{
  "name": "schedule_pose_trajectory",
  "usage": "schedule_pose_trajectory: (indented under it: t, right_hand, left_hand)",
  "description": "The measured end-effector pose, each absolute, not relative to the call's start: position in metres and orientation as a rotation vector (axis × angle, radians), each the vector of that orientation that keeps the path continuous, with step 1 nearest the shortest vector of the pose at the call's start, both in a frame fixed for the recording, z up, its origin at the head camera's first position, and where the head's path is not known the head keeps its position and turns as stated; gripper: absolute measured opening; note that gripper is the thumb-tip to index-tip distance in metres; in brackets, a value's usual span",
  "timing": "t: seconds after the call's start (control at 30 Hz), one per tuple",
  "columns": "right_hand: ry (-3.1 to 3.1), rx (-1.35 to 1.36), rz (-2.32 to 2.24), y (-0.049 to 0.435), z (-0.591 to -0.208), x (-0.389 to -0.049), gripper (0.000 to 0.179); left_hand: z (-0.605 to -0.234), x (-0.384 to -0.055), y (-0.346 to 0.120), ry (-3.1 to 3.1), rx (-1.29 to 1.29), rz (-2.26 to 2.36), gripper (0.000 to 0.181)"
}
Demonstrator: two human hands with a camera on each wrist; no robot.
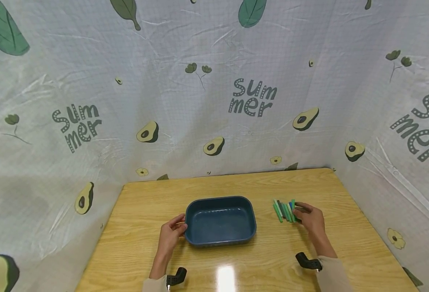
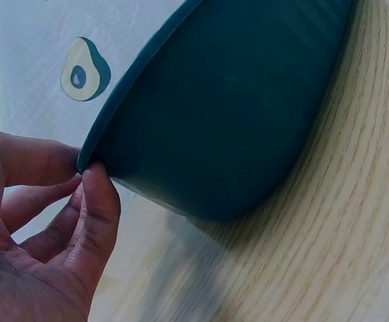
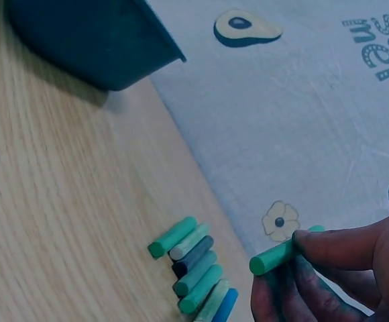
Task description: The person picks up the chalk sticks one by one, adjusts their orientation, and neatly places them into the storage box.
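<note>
A dark blue rectangular tray point(image 1: 219, 243) sits mid-table. My left hand point(image 1: 170, 235) pinches the left end of its rim between thumb and fingers, as the left wrist view shows. Right of the tray, several chalk sticks point(image 3: 196, 272) lie side by side in a slanted row, in greens, a pale tone, a dark one and a blue one. My right hand point(image 1: 312, 221) is at the right end of that row. Between its thumb and fingers it grips a green chalk stick point(image 3: 269, 261), raised above the others in the right wrist view.
The light wooden table point(image 1: 145, 202) carries the tray and chalk. A white curtain point(image 1: 178, 113) printed with avocados, leaves and "summer" encloses the back and both sides. A black wrist device point(image 1: 177, 277) is on the left wrist, another point(image 1: 308, 261) on the right.
</note>
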State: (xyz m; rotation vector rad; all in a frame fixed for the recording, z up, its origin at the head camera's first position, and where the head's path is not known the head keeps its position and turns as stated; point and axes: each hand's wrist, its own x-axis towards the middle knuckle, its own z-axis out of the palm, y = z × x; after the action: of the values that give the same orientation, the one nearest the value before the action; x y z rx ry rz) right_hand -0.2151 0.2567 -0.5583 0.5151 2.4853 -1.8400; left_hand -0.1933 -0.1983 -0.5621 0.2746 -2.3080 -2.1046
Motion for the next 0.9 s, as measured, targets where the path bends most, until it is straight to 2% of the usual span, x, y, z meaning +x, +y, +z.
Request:
schedule_pose_trajectory:
  t: [0.4, 0.9]
  right_hand:
    - [2.482, 0.357, -1.817, 0.252, -0.541, -0.225, 0.048]
    - [2.169, 0.09, -1.98, 0.232, -0.515, -0.244, 0.056]
  left_hand:
    - [-0.564, -0.197, -0.197, -2.297, 0.304, -2.091, 0.042]
    - [-0.562, -0.198, -0.192, -2.316, 0.354, -2.085, 0.043]
